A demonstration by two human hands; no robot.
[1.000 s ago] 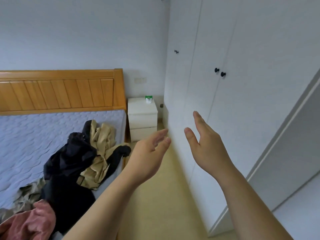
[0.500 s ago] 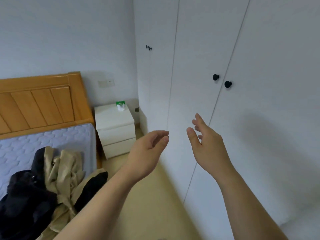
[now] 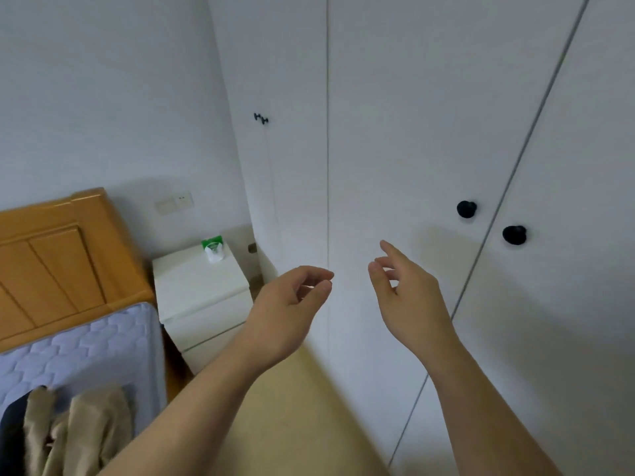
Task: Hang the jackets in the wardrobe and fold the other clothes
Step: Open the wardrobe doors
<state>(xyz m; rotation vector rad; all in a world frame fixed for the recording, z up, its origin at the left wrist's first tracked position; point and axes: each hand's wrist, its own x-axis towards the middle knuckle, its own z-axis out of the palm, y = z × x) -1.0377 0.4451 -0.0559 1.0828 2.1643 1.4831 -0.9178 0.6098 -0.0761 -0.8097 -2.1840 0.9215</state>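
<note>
While wardrobe doors (image 3: 412, 115) stand closed | left hand (image 3: 288, 314) loosely curled, empty | right hand (image 3: 409, 297) relaxed, empty | clothes (image 3: 79, 431) on bed (image 3: 86, 345)

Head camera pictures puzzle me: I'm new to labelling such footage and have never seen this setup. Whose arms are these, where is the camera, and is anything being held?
There is no machine here. A person wears one wide-angle camera on the head, looking forward and down, so every picture shows their own two bare arms reaching out. The left hand and the right hand are both relaxed and hold nothing. In front stands a white wardrobe, its doors closed, with black knobs. At lower left is a bed with a beige garment and a dark garment lying on it, and a white nightstand beside it.
</note>
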